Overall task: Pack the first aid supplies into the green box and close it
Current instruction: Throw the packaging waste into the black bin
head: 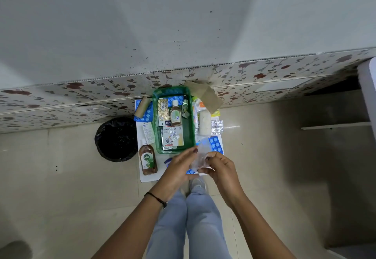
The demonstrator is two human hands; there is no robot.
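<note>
The open green box (192,132) lies on a white sheet on the floor. Inside it are a gold pill strip (163,109), a small brown bottle (175,114), plaster packets (173,136) and a foil sachet (185,108). Both my hands hold a small clear plastic pouch (201,155) just in front of the box: my left hand (179,167) and my right hand (220,167) pinch its edges. A large Dettol bottle (148,159) lies left of the box. A white cotton roll (204,123), foil strips (216,127) and blue pill strips (215,143) lie to the right.
A black-lined waste bin (116,139) stands left of the sheet. A cardboard tube (141,107) and a white carton (148,133) lie at the box's left. A brown paper piece (205,96) leans against the floral wall panel behind. My legs stand just behind the sheet.
</note>
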